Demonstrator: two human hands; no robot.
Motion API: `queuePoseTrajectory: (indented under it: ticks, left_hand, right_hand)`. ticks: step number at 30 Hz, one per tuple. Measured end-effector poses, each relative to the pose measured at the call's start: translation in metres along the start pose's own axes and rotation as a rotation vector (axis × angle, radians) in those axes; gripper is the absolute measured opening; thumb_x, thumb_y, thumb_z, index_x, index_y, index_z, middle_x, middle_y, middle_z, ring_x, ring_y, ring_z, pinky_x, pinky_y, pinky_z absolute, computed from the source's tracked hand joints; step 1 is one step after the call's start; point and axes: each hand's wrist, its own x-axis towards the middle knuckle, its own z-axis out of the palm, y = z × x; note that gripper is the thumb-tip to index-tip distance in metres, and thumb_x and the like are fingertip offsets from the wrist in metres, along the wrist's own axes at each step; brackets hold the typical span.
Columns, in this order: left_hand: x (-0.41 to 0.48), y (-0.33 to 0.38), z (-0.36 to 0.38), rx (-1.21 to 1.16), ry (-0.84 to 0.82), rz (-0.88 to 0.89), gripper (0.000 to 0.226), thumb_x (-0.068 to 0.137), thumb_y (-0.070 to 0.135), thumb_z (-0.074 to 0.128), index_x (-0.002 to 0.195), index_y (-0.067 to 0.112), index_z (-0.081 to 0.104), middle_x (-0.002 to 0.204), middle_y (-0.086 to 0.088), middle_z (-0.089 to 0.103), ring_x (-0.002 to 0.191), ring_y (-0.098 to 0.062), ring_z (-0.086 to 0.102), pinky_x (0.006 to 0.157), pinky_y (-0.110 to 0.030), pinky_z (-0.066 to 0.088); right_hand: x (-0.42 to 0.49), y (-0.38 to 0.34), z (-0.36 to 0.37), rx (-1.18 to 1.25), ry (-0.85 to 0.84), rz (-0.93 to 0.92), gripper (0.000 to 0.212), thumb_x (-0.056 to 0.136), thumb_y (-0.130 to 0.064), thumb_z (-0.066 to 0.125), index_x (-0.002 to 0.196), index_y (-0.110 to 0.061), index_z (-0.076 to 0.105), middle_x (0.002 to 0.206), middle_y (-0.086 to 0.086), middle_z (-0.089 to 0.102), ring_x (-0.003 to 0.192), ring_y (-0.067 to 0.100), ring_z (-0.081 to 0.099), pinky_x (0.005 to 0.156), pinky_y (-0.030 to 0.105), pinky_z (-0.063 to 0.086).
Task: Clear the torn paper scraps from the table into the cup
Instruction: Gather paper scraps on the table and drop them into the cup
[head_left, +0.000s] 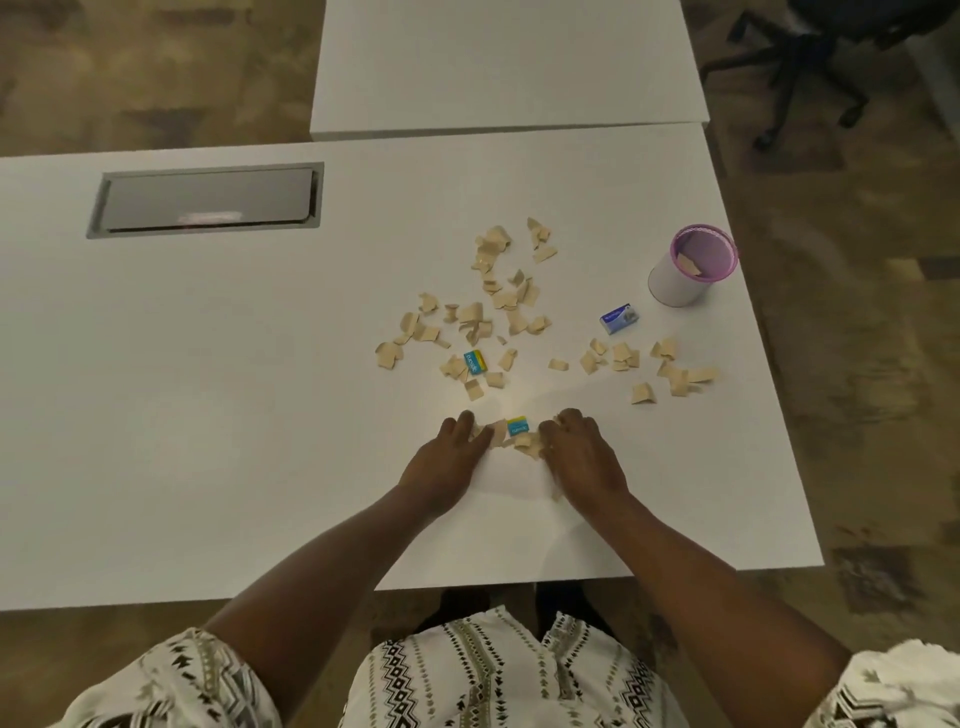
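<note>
Several tan torn paper scraps (485, 317) lie scattered over the middle of the white table (260, 415), with a smaller group (670, 369) toward the right edge. A white cup with a pink mesh rim (691, 267) stands at the far right and holds a scrap. My left hand (447, 457) and my right hand (582, 457) rest flat on the table near me, fingers curled inward on either side of a small heap of scraps (522, 441) and a small blue-and-yellow box (517, 426).
A second blue-and-yellow box (475, 361) lies among the scraps. A small blue-and-white box (619, 318) sits beside the cup. A grey cable hatch (208, 200) is set in the table at far left. Another white table (504, 67) adjoins behind; an office chair (810, 57) stands far right.
</note>
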Motion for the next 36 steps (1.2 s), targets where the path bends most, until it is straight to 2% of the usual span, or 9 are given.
queuePoseTrajectory:
  ticks: [5, 9, 15, 17, 20, 22, 27, 32, 36]
  left_hand:
    - [0.005, 0.001, -0.002, -0.005, 0.041, 0.001, 0.048, 0.094, 0.013, 0.051, 0.141, 0.012, 0.040, 0.135, -0.013, 0.039, 0.113, -0.030, 0.045, 0.077, -0.042, 0.054]
    - [0.008, 0.003, -0.003, -0.027, 0.080, -0.020, 0.030, 0.091, 0.009, 0.050, 0.122, 0.010, 0.050, 0.121, -0.011, 0.045, 0.103, -0.029, 0.047, 0.067, -0.040, 0.050]
    - [0.011, 0.004, -0.003, -0.072, 0.129, -0.071, 0.021, 0.095, 0.014, 0.049, 0.115, 0.012, 0.052, 0.112, -0.009, 0.046, 0.097, -0.026, 0.048, 0.067, -0.039, 0.050]
    - [0.012, 0.006, -0.004, -0.094, 0.143, -0.079, 0.018, 0.095, 0.013, 0.050, 0.112, 0.012, 0.055, 0.108, -0.009, 0.048, 0.094, -0.025, 0.049, 0.065, -0.037, 0.048]
    - [0.013, 0.008, -0.005, -0.112, 0.153, -0.098, 0.017, 0.095, 0.014, 0.052, 0.112, 0.013, 0.057, 0.107, -0.007, 0.050, 0.092, -0.023, 0.050, 0.069, -0.037, 0.051]
    - [0.014, 0.010, -0.006, -0.127, 0.163, -0.111, 0.018, 0.096, 0.014, 0.052, 0.112, 0.014, 0.058, 0.106, -0.006, 0.051, 0.092, -0.022, 0.051, 0.072, -0.038, 0.053]
    - [0.015, 0.015, -0.014, -0.178, 0.215, -0.157, 0.018, 0.096, 0.008, 0.049, 0.109, 0.013, 0.061, 0.105, -0.006, 0.053, 0.094, -0.022, 0.052, 0.073, -0.037, 0.052]
    - [0.017, 0.017, -0.024, -0.208, 0.267, -0.236, 0.015, 0.097, 0.013, 0.049, 0.105, 0.015, 0.062, 0.102, -0.004, 0.054, 0.095, -0.022, 0.051, 0.071, -0.038, 0.052]
    - [0.025, 0.021, -0.035, -0.227, 0.351, -0.286, 0.014, 0.097, 0.017, 0.052, 0.100, 0.016, 0.066, 0.099, -0.001, 0.058, 0.092, -0.021, 0.052, 0.067, -0.036, 0.051]
  right_hand:
    - [0.007, 0.003, -0.004, 0.093, 0.055, 0.005, 0.018, 0.096, -0.013, 0.051, 0.109, -0.015, 0.064, 0.112, 0.007, 0.057, 0.096, 0.025, 0.055, 0.070, 0.036, 0.050]
    - [0.009, 0.009, -0.005, 0.179, 0.093, 0.006, 0.017, 0.092, -0.015, 0.061, 0.108, -0.012, 0.065, 0.112, 0.009, 0.057, 0.096, 0.029, 0.057, 0.073, 0.037, 0.051]
    - [0.009, 0.012, -0.009, 0.197, -0.059, -0.001, 0.059, 0.082, -0.043, 0.073, 0.131, -0.017, 0.053, 0.133, 0.006, 0.046, 0.116, 0.025, 0.050, 0.090, 0.036, 0.051]
    - [0.006, 0.014, -0.010, 0.172, -0.133, -0.020, 0.070, 0.079, -0.044, 0.076, 0.136, -0.017, 0.047, 0.140, 0.007, 0.040, 0.122, 0.026, 0.047, 0.093, 0.037, 0.050]
    - [0.002, 0.019, -0.010, 0.062, -0.131, -0.088, 0.054, 0.087, -0.021, 0.068, 0.135, -0.015, 0.045, 0.141, 0.009, 0.038, 0.119, 0.029, 0.048, 0.086, 0.040, 0.053]
    - [0.001, 0.022, -0.011, 0.000, -0.076, -0.137, 0.038, 0.091, -0.009, 0.057, 0.129, -0.012, 0.050, 0.132, 0.010, 0.045, 0.108, 0.028, 0.051, 0.077, 0.041, 0.053]
    - [0.005, 0.027, -0.019, 0.021, -0.017, -0.159, 0.019, 0.090, -0.001, 0.051, 0.105, -0.010, 0.057, 0.104, 0.009, 0.052, 0.089, 0.025, 0.052, 0.067, 0.040, 0.051]
    - [0.013, 0.034, -0.032, 0.229, 0.085, -0.125, 0.015, 0.088, 0.003, 0.054, 0.093, -0.007, 0.065, 0.091, 0.011, 0.059, 0.077, 0.028, 0.058, 0.064, 0.037, 0.048]
    - [0.024, 0.040, -0.045, 0.467, 0.132, 0.045, 0.016, 0.090, -0.002, 0.058, 0.097, -0.009, 0.070, 0.095, 0.006, 0.066, 0.084, 0.020, 0.060, 0.073, 0.026, 0.047]
